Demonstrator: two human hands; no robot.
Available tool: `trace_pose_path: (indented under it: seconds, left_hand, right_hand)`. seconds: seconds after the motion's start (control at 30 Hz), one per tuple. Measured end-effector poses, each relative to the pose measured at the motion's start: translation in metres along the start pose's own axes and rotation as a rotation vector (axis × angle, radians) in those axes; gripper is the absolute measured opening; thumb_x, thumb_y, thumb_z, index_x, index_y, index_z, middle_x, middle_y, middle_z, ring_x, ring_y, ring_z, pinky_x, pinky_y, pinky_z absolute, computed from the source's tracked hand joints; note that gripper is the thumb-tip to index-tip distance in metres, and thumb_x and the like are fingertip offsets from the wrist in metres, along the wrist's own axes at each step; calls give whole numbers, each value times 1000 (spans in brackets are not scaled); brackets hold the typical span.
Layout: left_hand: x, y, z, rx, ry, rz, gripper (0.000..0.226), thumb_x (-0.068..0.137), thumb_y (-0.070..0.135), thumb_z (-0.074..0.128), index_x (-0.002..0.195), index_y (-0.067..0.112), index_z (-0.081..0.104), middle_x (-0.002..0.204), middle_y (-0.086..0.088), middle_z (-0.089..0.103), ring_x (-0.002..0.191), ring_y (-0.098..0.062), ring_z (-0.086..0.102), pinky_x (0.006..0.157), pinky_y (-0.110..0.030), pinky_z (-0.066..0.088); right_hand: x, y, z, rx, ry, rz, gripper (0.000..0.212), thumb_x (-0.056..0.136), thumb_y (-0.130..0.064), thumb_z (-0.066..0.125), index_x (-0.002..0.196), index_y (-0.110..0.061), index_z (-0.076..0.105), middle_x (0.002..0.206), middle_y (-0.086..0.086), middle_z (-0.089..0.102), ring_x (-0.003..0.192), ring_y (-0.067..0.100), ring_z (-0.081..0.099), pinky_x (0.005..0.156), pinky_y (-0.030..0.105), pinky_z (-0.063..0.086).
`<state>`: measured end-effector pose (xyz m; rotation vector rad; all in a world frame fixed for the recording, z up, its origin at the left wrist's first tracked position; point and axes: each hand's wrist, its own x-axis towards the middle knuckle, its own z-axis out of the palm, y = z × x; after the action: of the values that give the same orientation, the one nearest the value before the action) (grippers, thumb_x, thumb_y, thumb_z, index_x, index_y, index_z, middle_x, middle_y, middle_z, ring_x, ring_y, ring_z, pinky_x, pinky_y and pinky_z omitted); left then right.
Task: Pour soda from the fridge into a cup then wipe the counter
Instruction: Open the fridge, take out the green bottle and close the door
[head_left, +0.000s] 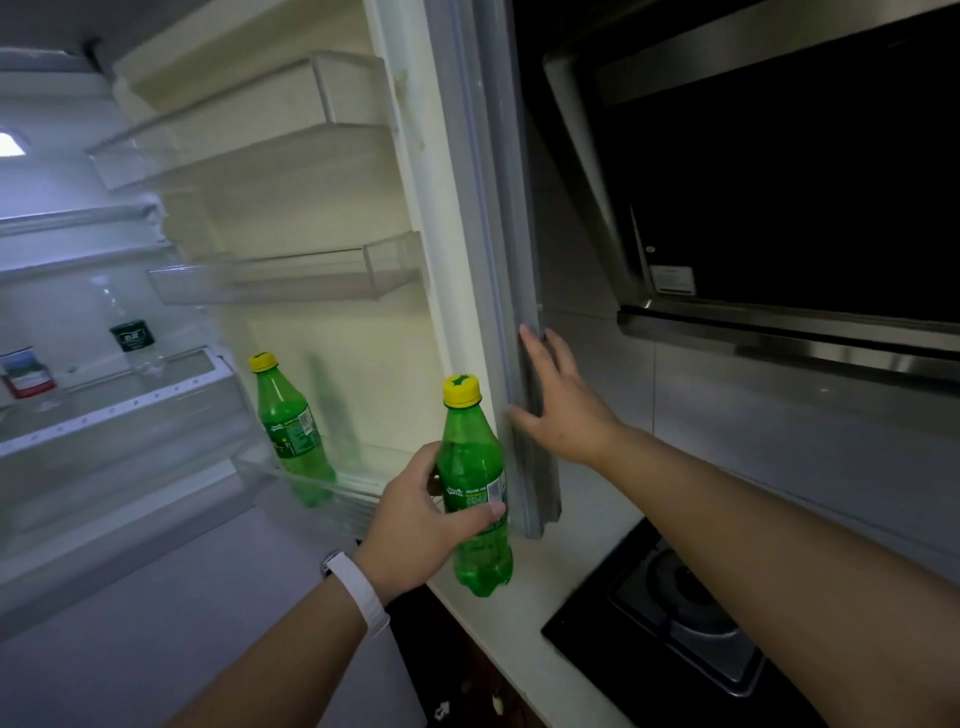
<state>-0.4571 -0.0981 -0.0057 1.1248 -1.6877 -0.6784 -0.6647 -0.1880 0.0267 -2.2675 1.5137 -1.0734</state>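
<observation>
The left hand (410, 525), a white band at its wrist, holds a green soda bottle (475, 493) upright just outside the open fridge, above the edge of the pale counter (587, 519). Fingers and thumb wrap the bottle's middle across the label; the yellow cap (461, 389) is on. The right hand (561, 400) lies flat, fingers straight, against the outer edge of the fridge door (519, 260), grasping nothing.

A second green bottle (291, 426) stands in the door's lowest bin (270, 478); the two bins above show no contents. A clear bottle (132, 332) with a dark label stands on an inner shelf. To the right lie a gas hob (675, 613) set in the counter and a range hood (779, 182) above it. No cup is in view.

Handling, as judged: the bottle appears nearly full, so moderately heavy for its size. Its thin plastic wall likely yields under a hard squeeze, and a chilled surface may be damp and slippery. The mid-body grip at the label suits carrying. For opening, one hand would steady the body while the other turns the cap slowly, as carbonated contents may foam over.
</observation>
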Motion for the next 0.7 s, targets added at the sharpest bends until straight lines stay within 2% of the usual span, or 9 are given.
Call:
trace_pose_path:
  seconds: [0.17,0.37,0.47,0.6,0.7]
  left_hand:
    - [-7,9,-3,-50,24,-13,57,57,35,87,108,25,64,100,2,73,95,-17,69,85,-34,56]
    - [-28,24,-16,-41,65,-19,60,55,37,87,108,24,64,99,0,73,95,-23,69,87,-42,57]
    - [-44,32,-26,-22,76,-27,61,54,38,86,108,22,64,98,-1,73,94,-24,69,86,-44,57]
    - [-65,40,-42,-7,107,-37,64,53,40,86,110,20,64,99,-1,74,94,-22,70,87,-42,57]
    - [-78,44,-56,-2,144,-43,61,56,32,89,110,18,65,100,-1,74,95,-21,70,86,-38,58]
  right_hand:
    - [-6,-5,7,-3,15,-16,98,89,-43,63,145,-52,-18,160,-10,-17,147,26,13,112,46,33]
    - [-26,-22,12,-13,20,-56,95,89,-43,62,145,-53,-14,160,-7,-18,148,27,8,114,47,29]
    - [-39,-33,15,-83,40,-102,91,90,-40,60,150,-44,-8,160,0,-15,147,31,11,114,43,28]
    - [-56,-51,16,-227,26,-164,86,91,-44,57,152,-39,-4,159,6,-10,142,35,21,107,43,35]
    - [-65,-63,19,-306,46,-215,85,91,-48,56,154,-33,1,156,13,-1,140,35,25,110,46,34]
